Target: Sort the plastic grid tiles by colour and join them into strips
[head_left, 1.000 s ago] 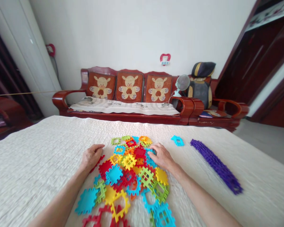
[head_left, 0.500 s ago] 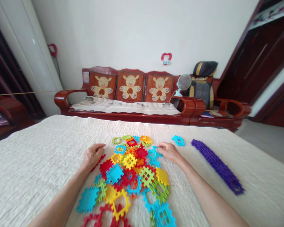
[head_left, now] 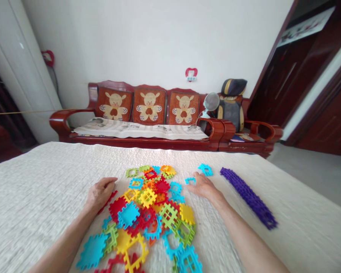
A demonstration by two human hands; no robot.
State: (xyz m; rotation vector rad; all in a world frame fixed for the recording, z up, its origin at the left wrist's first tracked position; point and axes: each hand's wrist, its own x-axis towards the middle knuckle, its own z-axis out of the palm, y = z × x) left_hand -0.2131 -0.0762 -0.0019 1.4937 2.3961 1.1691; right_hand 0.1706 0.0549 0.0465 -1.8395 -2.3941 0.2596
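Interlocking plastic pieces in red, yellow, blue, green and orange lie in a loose pile between my hands, among them a yellow window piece (head_left: 147, 197) and a solid blue square (head_left: 129, 215). My right hand (head_left: 204, 186) is at the pile's right, its fingers on a small blue piece (head_left: 190, 181). Just beyond that hand lies another blue piece (head_left: 205, 169). My left hand (head_left: 101, 192) rests at the pile's left with fingers bent, beside a thin red piece (head_left: 108, 202); whether it grips anything is hidden.
A long purple stack of pieces (head_left: 248, 198) lies at the right on the white-covered table (head_left: 45, 185). Behind the table stand a wooden sofa (head_left: 147, 142) with bear cushions, a small fan (head_left: 211, 101) and a chair (head_left: 261, 129).
My right hand has drawn a small blue piece rightward, away from the pile's blue pieces. My left hand stays by the red piece. The whole view has shifted slightly.
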